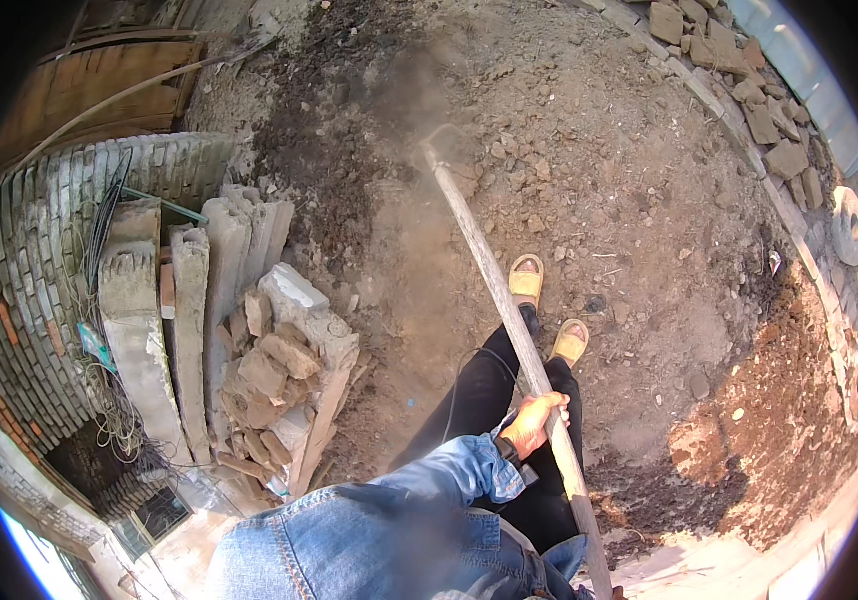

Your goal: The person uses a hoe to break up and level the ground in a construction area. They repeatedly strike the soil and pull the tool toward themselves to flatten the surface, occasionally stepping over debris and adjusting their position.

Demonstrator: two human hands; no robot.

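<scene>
A long wooden handle (pixel 485 251) runs diagonally from the lower edge up to the soil ahead of me. It belongs to what looks like a hoe, whose head (pixel 445 139) is blurred at the ground amid dust. My left hand (pixel 538 424), with a dark watch at the wrist, is wrapped around the handle in front of my thighs. Only a sliver of my right hand (pixel 619 592) shows at the bottom edge, fingers against the handle's near end. Broken clods (pixel 523 169) lie right of the head, and a band of darker soil (pixel 316 142) lies left of it.
My feet in yellow slippers (pixel 526 279) stand beside the handle. Concrete slabs (pixel 230 247) and a heap of broken bricks (pixel 271 367) lie left, against a brick wall (pixel 31 270). A low brick edging (pixel 766 161), stacked bricks (pixel 763 124) and a round stone ring (pixel 847 225) line the right.
</scene>
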